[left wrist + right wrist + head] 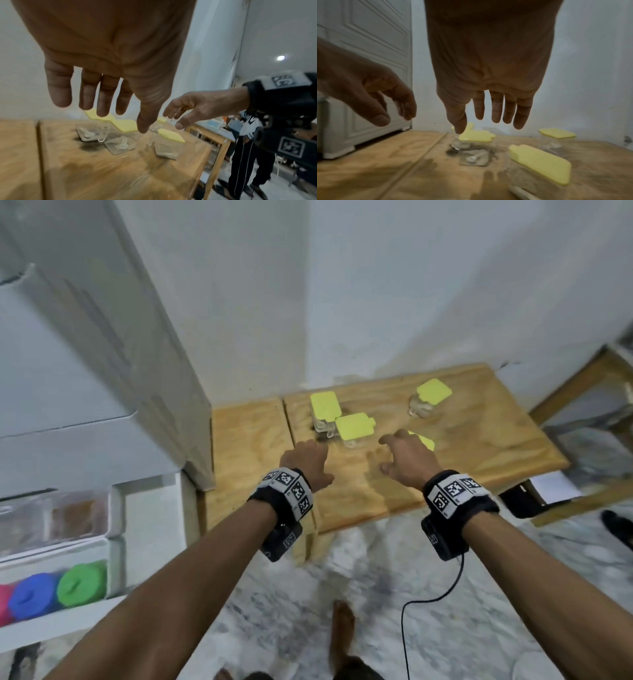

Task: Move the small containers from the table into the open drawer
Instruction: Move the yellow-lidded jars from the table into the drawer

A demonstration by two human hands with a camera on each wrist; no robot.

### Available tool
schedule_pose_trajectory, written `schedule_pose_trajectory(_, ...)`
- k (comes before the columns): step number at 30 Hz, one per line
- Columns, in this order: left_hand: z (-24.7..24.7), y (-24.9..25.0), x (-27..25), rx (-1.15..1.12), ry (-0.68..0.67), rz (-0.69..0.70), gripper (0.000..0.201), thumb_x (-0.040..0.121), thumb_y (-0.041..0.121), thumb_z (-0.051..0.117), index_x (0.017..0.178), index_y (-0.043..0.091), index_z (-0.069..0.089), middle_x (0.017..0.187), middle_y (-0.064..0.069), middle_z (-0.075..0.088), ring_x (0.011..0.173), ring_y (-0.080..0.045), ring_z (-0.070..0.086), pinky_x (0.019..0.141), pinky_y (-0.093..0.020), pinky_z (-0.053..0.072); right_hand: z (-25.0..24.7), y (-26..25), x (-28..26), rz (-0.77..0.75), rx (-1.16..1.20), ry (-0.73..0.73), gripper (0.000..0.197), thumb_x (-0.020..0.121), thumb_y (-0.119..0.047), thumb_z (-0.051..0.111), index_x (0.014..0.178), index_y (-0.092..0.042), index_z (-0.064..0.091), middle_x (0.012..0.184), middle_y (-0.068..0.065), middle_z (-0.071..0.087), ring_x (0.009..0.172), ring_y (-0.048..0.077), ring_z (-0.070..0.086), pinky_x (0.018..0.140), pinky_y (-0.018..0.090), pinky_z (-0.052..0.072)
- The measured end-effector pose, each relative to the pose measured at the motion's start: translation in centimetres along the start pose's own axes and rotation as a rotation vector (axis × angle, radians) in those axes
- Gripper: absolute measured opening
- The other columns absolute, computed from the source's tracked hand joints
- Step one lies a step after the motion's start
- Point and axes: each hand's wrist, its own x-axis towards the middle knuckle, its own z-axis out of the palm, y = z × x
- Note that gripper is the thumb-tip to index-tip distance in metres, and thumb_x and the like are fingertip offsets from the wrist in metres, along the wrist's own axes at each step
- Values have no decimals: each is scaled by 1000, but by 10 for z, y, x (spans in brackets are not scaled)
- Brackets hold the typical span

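Several small clear containers with yellow-green lids stand on the wooden table. Two touch at the back left, and one stands apart at the back right. Another is partly hidden under my right hand, which hovers above it with spread fingers and holds nothing. My left hand hangs open just before the left pair. In the left wrist view its fingers point down at a container. The right wrist view shows the nearest lid below my fingers.
A white drawer unit stands left of the table. Its open drawer at lower left holds blue and green round lids. A wooden frame is at the right, and another person stands beyond the table.
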Motion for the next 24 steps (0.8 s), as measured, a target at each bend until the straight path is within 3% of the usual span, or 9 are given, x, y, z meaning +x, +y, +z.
schedule_pose_trajectory(6, 17, 49, 118, 177, 11, 0, 67, 83, 38, 63, 138, 11, 37, 144, -12, 40, 134, -32, 35, 101, -49, 40, 11, 80, 58, 23, -86, -93, 76, 79, -44, 68, 140, -16, 32, 138, 17, 36, 124, 40, 40, 91, 49, 47)
schedule_pose_trajectory(11, 32, 64, 170, 272, -29, -6, 87, 79, 40, 68, 145, 11, 21, 150, -15, 29, 143, -33, 21, 113, -55, 24, 22, 106, 82, -22, -79, -191, 85, 77, -43, 69, 144, -15, 24, 139, 20, 35, 121, 42, 43, 89, 52, 47)
schedule_pose_trajectory(16, 38, 67, 183, 270, -19, -11, 83, 79, 31, 69, 143, 6, 23, 143, -19, 38, 138, -37, 28, 114, -51, 24, 29, 114, 90, -43, -14, -236, 86, 79, -44, 67, 145, -17, 20, 134, 19, 40, 114, 42, 49, 77, 46, 46)
schedule_pose_trajectory(19, 37, 70, 178, 261, 11, 9, 79, 78, 30, 69, 140, 3, 28, 139, -21, 42, 131, -38, 37, 111, -46, 29, 29, 112, 89, -28, 7, -221, 85, 79, -40, 68, 146, -15, 22, 133, 20, 43, 114, 42, 50, 80, 46, 47)
schedule_pose_trajectory(24, 33, 76, 150, 114, 34, -11, 82, 76, 26, 72, 142, 6, 28, 142, -17, 37, 130, -37, 38, 107, -46, 38, 27, 101, 75, 27, 67, -146, 88, 73, -40, 73, 142, -15, 26, 126, 19, 47, 109, 41, 53, 78, 44, 46)
